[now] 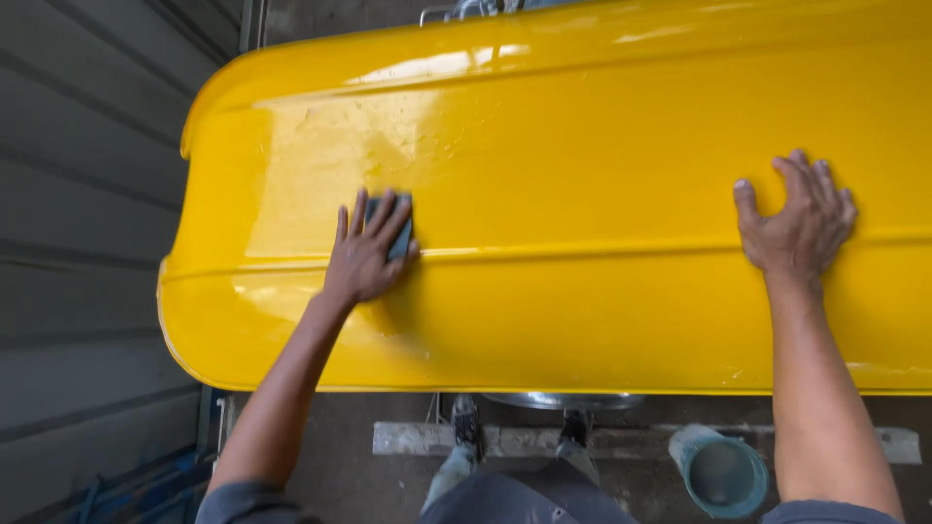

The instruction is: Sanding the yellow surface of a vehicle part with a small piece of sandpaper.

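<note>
A large glossy yellow panel [582, 175] with rounded corners fills most of the view, wet and shiny near its upper left. My left hand [367, 252] lies flat on it, fingers spread, pressing a small dark grey pad [402, 236] against the surface by a raised ridge. My right hand [798, 225] rests flat on the panel farther right, fingers apart, holding nothing.
A grey corrugated wall [87, 243] stands to the left. Below the panel's near edge I see my feet [466, 427] on a pale plank [524, 442], a teal bucket [723, 474] at the lower right, and a metal bowl rim [563, 399].
</note>
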